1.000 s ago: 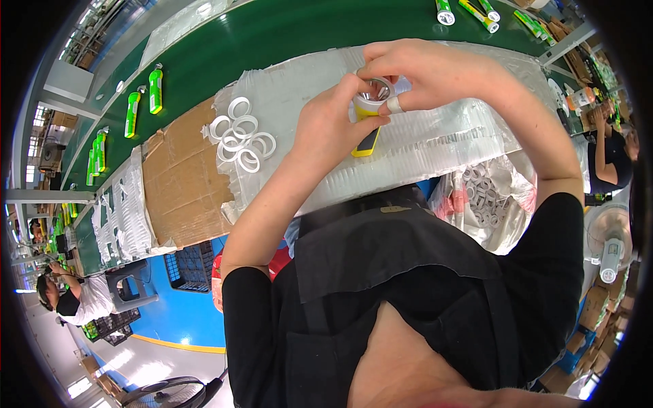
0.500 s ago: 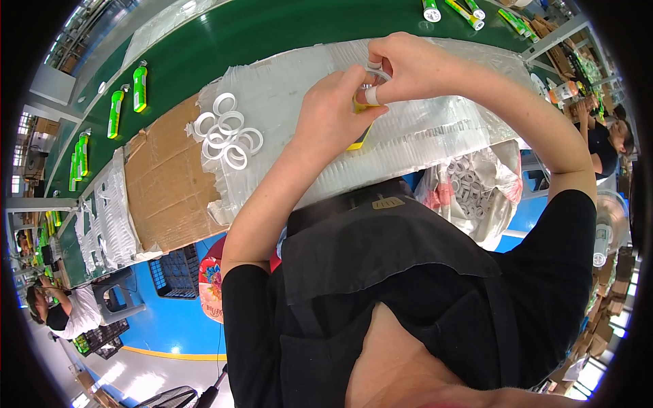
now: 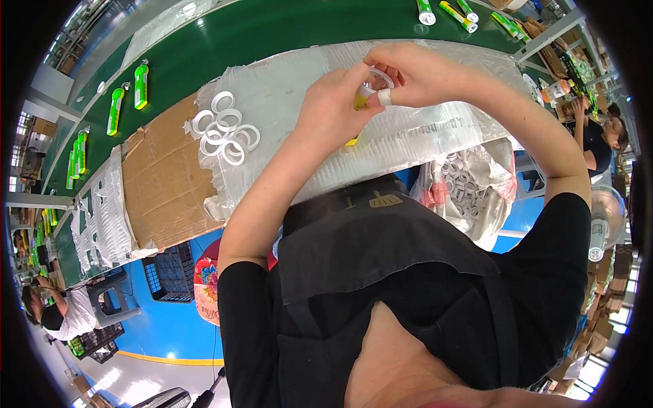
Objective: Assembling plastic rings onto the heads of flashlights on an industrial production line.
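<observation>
Over the plastic-covered worktop (image 3: 286, 88), both hands meet at a yellow flashlight (image 3: 360, 102) with a round, clear head ringed in white. My left hand (image 3: 332, 107) is closed round its yellow body, which is mostly hidden by the fingers. At the rim of the head, my right hand (image 3: 415, 75) grips with thumb and fingers; a whitish wrap sits on its thumb. To the left of my left arm lies a loose heap of white rings (image 3: 228, 120) on the plastic sheet.
Green flashlights (image 3: 141, 85) lie along the green conveyor belt (image 3: 258, 34), with a yellow one (image 3: 458, 17) at the far right. Flattened cardboard (image 3: 166, 177) covers the left worktop. An open sack of rings (image 3: 469, 187) hangs by the near edge. Co-workers (image 3: 600, 139) sit at both sides.
My right hand has shifted slightly along the rim, and more of the clear round head now shows. The flashlight stays between both hands. The whole view has shifted a little.
</observation>
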Motion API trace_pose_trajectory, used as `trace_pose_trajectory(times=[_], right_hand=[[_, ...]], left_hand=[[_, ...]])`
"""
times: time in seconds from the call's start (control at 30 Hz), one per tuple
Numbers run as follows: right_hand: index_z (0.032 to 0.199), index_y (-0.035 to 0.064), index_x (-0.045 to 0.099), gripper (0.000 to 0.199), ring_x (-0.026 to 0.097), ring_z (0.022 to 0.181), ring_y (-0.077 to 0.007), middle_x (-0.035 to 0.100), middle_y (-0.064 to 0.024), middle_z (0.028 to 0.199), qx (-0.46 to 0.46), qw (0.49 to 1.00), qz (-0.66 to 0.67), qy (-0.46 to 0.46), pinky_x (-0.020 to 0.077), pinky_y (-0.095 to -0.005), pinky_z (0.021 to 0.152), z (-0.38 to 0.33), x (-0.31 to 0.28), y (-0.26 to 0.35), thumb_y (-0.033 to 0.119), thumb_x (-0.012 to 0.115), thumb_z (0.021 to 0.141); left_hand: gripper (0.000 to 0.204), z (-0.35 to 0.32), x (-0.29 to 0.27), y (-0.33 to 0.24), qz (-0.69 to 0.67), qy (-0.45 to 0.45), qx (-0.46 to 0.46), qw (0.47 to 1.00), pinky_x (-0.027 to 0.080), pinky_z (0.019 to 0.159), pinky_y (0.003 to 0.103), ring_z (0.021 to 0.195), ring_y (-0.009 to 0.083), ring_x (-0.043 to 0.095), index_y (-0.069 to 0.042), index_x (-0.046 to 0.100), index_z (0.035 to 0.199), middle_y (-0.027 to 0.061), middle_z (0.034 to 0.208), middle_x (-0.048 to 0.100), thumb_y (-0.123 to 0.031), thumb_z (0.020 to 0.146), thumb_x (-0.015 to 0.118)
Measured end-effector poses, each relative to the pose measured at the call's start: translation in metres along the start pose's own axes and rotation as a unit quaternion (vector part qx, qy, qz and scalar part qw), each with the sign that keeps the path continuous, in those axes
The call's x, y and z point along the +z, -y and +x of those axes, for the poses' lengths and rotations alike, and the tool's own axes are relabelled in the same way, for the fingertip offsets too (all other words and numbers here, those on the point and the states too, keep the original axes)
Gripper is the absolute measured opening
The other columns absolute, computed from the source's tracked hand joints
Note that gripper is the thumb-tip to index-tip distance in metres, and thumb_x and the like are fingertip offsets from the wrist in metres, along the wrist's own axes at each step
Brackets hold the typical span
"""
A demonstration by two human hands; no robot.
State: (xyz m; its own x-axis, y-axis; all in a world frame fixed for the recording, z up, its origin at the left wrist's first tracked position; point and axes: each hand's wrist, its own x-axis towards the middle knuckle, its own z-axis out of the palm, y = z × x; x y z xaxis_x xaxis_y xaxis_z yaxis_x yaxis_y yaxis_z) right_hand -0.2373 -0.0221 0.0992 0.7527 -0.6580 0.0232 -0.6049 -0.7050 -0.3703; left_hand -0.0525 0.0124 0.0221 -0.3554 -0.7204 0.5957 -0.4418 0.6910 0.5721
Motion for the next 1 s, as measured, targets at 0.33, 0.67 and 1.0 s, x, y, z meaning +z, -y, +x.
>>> trace_pose_trajectory(times=[0.33, 0.67, 1.0], right_hand=[[0.078, 0.0068, 0.05, 0.043, 0.061, 0.066, -0.0316, 0.06, -0.0101, 0.07, -0.156, 0.977, -0.109, -0.099, 0.0475, -0.0376, 0.056, 0.011, 0.015, -0.007, 0.046, 0.068, 0.078], [0.095, 0.0077, 0.048, 0.052, 0.061, 0.06, -0.0289, 0.06, -0.0069, 0.066, 0.04, 0.986, -0.125, -0.1, 0.047, -0.0393, 0.054, 0.025, 0.027, -0.004, 0.051, 0.068, 0.076], [0.123, 0.0006, 0.05, 0.063, 0.062, 0.075, -0.0166, 0.063, -0.0068, 0.087, 0.062, 0.935, 0.274, -0.216, 0.0505, -0.0312, 0.066, 0.003, 0.13, -0.007, 0.041, 0.073, 0.082]], left_hand=[[0.034, -0.002, -0.01, 0.02, -0.107, 0.051, 0.024, 0.993, 0.048, 0.067, 0.031, 0.072, 0.0195, 0.057, -0.006, 0.058, 0.096, 0.0043, 0.089, 0.066, -0.009, 0.069, 0.08], [0.036, -0.001, -0.008, 0.014, -0.045, -0.015, -0.005, 0.999, 0.051, 0.068, 0.029, 0.076, 0.0206, 0.063, -0.007, 0.056, 0.098, 0.0067, 0.085, 0.066, -0.01, 0.072, 0.081], [0.047, -0.008, -0.013, 0.034, -0.325, -0.096, -0.135, 0.931, 0.054, 0.072, 0.028, 0.084, 0.0152, 0.066, -0.005, 0.051, 0.103, 0.0089, 0.096, 0.067, -0.012, 0.071, 0.085]])
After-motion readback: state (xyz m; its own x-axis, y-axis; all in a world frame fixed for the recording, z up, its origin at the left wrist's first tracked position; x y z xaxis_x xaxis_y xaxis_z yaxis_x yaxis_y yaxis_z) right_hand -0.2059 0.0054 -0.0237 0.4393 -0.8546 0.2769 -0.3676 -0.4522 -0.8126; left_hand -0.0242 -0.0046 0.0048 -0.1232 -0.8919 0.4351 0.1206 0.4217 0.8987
